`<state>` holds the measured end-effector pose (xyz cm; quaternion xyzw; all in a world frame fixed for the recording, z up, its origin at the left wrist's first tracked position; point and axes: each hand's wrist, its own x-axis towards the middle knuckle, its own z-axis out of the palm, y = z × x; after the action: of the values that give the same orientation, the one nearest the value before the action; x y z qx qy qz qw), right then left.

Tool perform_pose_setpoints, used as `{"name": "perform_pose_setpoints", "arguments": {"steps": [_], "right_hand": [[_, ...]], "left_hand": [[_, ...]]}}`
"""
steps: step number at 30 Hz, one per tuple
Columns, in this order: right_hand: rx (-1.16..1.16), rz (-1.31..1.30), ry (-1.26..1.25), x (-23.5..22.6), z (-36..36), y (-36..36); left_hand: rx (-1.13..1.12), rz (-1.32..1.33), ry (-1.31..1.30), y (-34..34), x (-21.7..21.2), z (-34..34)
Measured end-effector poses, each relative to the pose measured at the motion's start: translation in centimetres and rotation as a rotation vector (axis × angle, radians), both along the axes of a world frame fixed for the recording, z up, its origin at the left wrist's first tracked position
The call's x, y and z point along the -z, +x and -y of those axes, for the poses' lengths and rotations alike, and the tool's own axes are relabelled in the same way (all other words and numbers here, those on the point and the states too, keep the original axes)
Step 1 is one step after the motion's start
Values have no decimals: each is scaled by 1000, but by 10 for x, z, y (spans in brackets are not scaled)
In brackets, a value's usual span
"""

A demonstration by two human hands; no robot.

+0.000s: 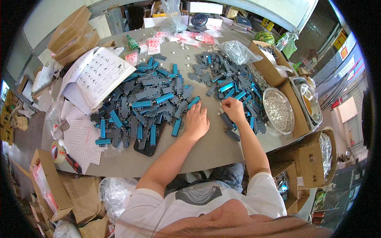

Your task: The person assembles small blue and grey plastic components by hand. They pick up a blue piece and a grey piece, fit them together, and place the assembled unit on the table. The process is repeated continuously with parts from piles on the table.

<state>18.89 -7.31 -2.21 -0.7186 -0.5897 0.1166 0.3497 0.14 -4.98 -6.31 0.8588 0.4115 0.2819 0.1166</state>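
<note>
My left hand [197, 120] lies with fingers stretched out on the table, its fingertips at the near end of a blue-and-dark-grey plastic part [194, 102]. That part is at the right edge of a big heap of similar parts [152, 95]. My right hand [234, 110] is closed in a pinch beside a second heap [226, 73] of the same parts. Something small and whitish shows by its fingertips, too small to name. Just below the right hand are dark grey parts [227, 121] on the table. A steel bowl [291, 119] of small white pieces [277, 109] stands to its right.
An open paper booklet [104, 75] leans on the left heap, and a black phone-like slab [149, 146] lies partly under it. Small bags [152, 45], a green bottle [133, 43] and a fan [199, 20] are at the back. Cardboard boxes [305, 158] flank the table.
</note>
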Motion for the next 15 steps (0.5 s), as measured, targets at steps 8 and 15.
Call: {"name": "perform_pose_setpoints", "arguments": {"steps": [8,15], "right_hand": [[-3,392,67,26,-9,-9],[-274,520,-245,-2,8,-18]], "left_hand": [[148,159,65,2,3,-1],[139,201,0,1,3,-7]]}}
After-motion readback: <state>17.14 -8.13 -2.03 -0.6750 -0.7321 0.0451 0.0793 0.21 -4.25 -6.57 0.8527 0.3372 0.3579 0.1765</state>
